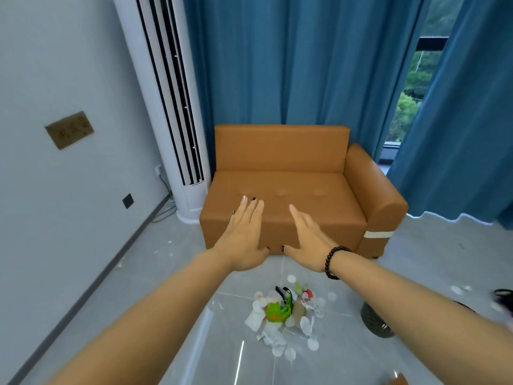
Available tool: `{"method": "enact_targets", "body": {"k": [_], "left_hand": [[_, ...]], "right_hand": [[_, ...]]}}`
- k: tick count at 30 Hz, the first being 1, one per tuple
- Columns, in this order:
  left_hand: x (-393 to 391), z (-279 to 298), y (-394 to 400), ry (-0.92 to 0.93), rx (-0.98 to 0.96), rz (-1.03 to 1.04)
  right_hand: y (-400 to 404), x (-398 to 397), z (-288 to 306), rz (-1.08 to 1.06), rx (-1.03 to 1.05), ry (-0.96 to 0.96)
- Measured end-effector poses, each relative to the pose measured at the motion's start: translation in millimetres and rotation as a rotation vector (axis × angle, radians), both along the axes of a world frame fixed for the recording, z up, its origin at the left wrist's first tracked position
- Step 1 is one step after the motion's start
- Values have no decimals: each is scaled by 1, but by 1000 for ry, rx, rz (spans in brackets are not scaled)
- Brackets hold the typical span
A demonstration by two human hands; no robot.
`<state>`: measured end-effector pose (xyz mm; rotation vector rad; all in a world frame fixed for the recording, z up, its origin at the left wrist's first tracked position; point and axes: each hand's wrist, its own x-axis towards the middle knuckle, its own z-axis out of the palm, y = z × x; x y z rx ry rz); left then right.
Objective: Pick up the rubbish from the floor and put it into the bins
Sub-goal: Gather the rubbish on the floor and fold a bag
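Because the rubbish pile [283,315] sits low in the centre of the frame, on the grey floor [177,273], we read the coming move as a drop downward and back toward us from where our 2 hands are held. The heap is a loose cluster of white scraps around a green wrapper [277,312], with stray white discs scattered around it; it runs a little longer from top to bottom of the frame than across, though the outline is ragged. Above it, our left hand [244,237] and right hand [308,240] hover side by side, fingers straight and spread, grasping nothing, in front of the orange sofa [283,173]. The pile lies between our 2 forearms, slightly toward the right one, so we judge the right hand marginally nearer. A dark round container [374,323], perhaps 1 of the bins, shows just right of the heap, partly hidden by our right forearm.
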<state>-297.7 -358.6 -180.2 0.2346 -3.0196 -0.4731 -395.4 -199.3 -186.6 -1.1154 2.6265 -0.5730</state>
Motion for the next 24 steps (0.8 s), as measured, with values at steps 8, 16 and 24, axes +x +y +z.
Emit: {"method": "enact_targets", "body": {"k": [8,16,24], "left_hand": [[-106,-34,-87,-1,77,-78],[-178,-55,-122,-43,234,-79],[-248,-94,-99,-59,307,114]], "right_hand": [[-98,-87,-44,-224,-131,-199],[-137,-155,-61,-265,-116,-236],[-110,-234,-80,-218,-73,-274]]}}
